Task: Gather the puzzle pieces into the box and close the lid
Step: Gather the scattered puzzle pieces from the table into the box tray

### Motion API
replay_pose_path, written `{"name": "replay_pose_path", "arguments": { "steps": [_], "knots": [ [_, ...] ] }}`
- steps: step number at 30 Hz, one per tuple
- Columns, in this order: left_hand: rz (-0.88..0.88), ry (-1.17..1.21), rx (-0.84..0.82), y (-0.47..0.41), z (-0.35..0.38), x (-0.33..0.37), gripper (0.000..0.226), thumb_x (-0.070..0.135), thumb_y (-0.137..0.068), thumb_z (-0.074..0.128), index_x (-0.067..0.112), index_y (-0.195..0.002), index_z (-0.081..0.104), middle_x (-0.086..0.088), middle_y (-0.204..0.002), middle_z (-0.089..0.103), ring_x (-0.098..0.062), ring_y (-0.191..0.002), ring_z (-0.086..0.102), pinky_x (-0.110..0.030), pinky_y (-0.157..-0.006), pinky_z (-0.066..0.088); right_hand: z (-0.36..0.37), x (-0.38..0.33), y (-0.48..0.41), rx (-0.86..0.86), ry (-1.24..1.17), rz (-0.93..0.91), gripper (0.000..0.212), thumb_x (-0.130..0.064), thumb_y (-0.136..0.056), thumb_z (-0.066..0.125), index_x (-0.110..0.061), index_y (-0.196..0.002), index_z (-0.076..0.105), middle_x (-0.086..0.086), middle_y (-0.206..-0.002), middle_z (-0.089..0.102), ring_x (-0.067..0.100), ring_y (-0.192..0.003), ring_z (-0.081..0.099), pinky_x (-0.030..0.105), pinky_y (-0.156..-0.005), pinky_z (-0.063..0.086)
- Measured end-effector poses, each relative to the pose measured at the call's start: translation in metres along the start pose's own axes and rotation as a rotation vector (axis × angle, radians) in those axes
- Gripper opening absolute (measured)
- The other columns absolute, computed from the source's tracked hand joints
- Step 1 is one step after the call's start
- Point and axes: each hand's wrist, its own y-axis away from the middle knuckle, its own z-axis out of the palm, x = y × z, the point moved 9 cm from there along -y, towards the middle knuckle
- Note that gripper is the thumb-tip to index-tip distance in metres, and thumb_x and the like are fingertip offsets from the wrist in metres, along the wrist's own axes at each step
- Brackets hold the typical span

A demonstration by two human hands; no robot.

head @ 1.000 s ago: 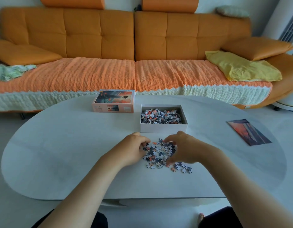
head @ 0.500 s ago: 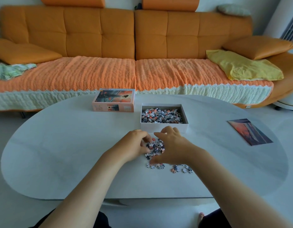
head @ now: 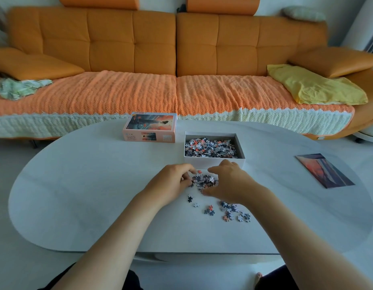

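Observation:
An open white box (head: 242, 147) stands on the table, partly filled with small grey, white and orange puzzle pieces. Its lid (head: 151, 130), printed with a sunset picture, lies to the left of it. Just in front of the box, my left hand (head: 171, 185) and my right hand (head: 229, 183) cup a heap of puzzle pieces (head: 203, 181) between them, fingers curled around its sides. Several loose pieces (head: 227, 210) lie scattered on the table behind my right hand, nearer to me.
The oval white table (head: 76, 195) carries a printed picture sheet (head: 324, 170) at the right. Beyond the far edge is an orange sofa (head: 175, 59) with a yellow cloth (head: 313, 84) and cushions.
Both hands have closed in and pushed the heap away from me towards the box, leaving several pieces behind on the table.

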Motion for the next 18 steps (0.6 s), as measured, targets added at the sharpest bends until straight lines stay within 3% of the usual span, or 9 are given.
{"name": "replay_pose_path", "arguments": {
  "steps": [3, 6, 8, 12, 18],
  "knots": [
    [0.025, -0.085, -0.051, -0.001, 0.008, 0.006, 0.039, 0.022, -0.093, 0.061, 0.032, -0.130, 0.057, 0.011, -0.100, 0.056, -0.006, -0.085, 0.055, -0.026, -0.079, 0.048, 0.006, 0.001, 0.000, -0.053, -0.039, 0.018, 0.070, -0.055, -0.077, 0.071, -0.027, -0.138, 0.050, 0.002, -0.130, 0.045, 0.022, -0.120, 0.046, 0.034, -0.097, 0.043],
    [0.010, -0.180, -0.126, -0.003, 0.021, 0.007, 0.051, 0.033, -0.092, 0.061, 0.032, -0.141, 0.047, 0.009, -0.107, 0.044, -0.012, -0.097, 0.052, -0.029, -0.085, 0.046, 0.004, -0.001, -0.005, -0.005, -0.125, 0.005, 0.053, -0.041, -0.082, 0.072, -0.024, -0.130, 0.060, 0.000, -0.124, 0.055, 0.017, -0.110, 0.054, 0.021, -0.085, 0.040],
    [0.026, -0.185, -0.103, -0.006, 0.020, 0.009, 0.041, 0.026, -0.093, 0.061, 0.028, -0.133, 0.056, 0.008, -0.105, 0.043, -0.013, -0.096, 0.053, -0.029, -0.084, 0.046, 0.001, -0.001, -0.006, 0.015, -0.159, 0.007, 0.043, -0.035, -0.082, 0.073, -0.022, -0.123, 0.065, -0.001, -0.118, 0.060, 0.014, -0.103, 0.056, 0.019, -0.081, 0.042],
    [0.053, -0.148, -0.035, -0.009, 0.010, 0.014, 0.012, 0.017, -0.088, 0.068, 0.022, -0.099, 0.068, 0.010, -0.103, 0.048, -0.010, -0.089, 0.055, -0.025, -0.081, 0.045, -0.005, 0.001, -0.006, 0.031, -0.213, 0.009, 0.033, -0.025, -0.081, 0.075, -0.021, -0.114, 0.071, -0.004, -0.112, 0.066, 0.011, -0.090, 0.060, 0.018, -0.079, 0.047],
    [0.031, -0.064, -0.002, -0.017, 0.002, 0.012, 0.011, 0.014, -0.083, 0.074, 0.022, -0.085, 0.068, 0.011, -0.086, 0.058, -0.007, -0.078, 0.058, -0.011, -0.066, 0.040, -0.015, 0.008, -0.010, 0.057, -0.319, 0.023, 0.028, -0.021, -0.078, 0.078, -0.025, -0.106, 0.074, -0.008, -0.089, 0.068, 0.005, -0.070, 0.060, 0.007, -0.054, 0.040]
  ]
}}
